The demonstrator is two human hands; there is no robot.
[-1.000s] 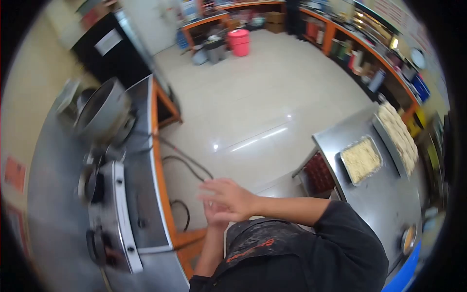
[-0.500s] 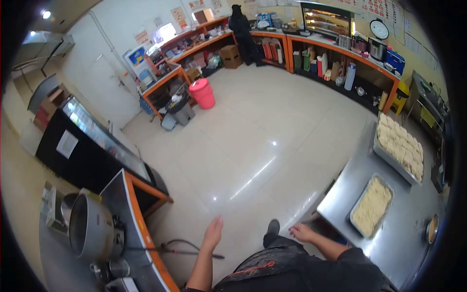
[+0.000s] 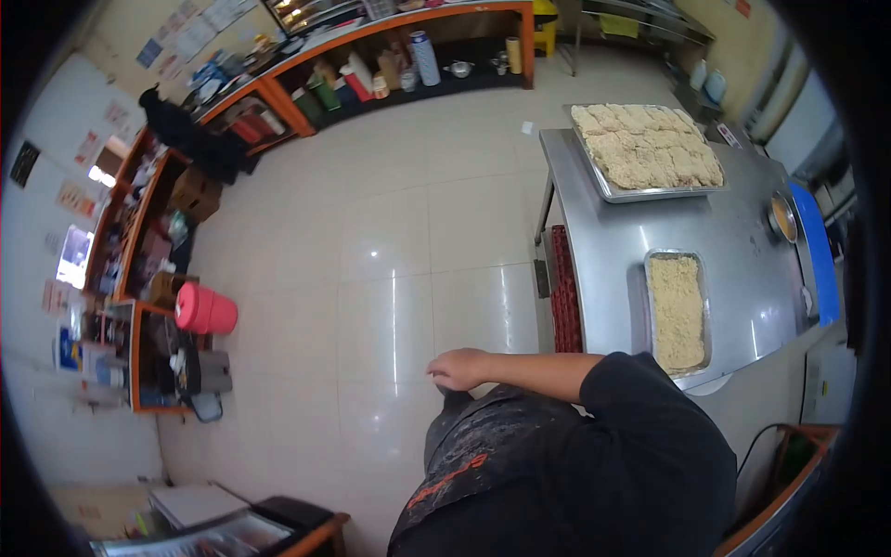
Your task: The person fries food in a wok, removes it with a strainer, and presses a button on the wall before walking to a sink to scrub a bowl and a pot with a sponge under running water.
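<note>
My right hand (image 3: pixel 461 369) hangs in front of my dark, flour-smeared apron (image 3: pixel 492 422), above the floor. Its fingers are loosely bent and nothing shows in them. My left hand is out of view. To the right of my arm stands a steel table (image 3: pixel 613 227). On it, nearest my arm, lies a small metal tray (image 3: pixel 705 311) filled with pale crumbly breading (image 3: pixel 677 311). Farther back is a larger tray (image 3: pixel 640 195) of breaded pieces (image 3: pixel 645 147) laid close together. A round bowl (image 3: pixel 782 218) with orange-brown contents sits by the table's far right side.
A red crate (image 3: pixel 564 292) stands under the table's left edge. Across the tiled floor (image 3: pixel 380 223) are a pink bin (image 3: pixel 206 308), a grey bin (image 3: pixel 213 371) and orange-framed counters (image 3: pixel 427 19). A person in black (image 3: pixel 190 135) stands at the far counter.
My view has turned to the right, bringing the steel table and its trays nearer the middle. My left hand has left the view. My right arm now reaches across my front.
</note>
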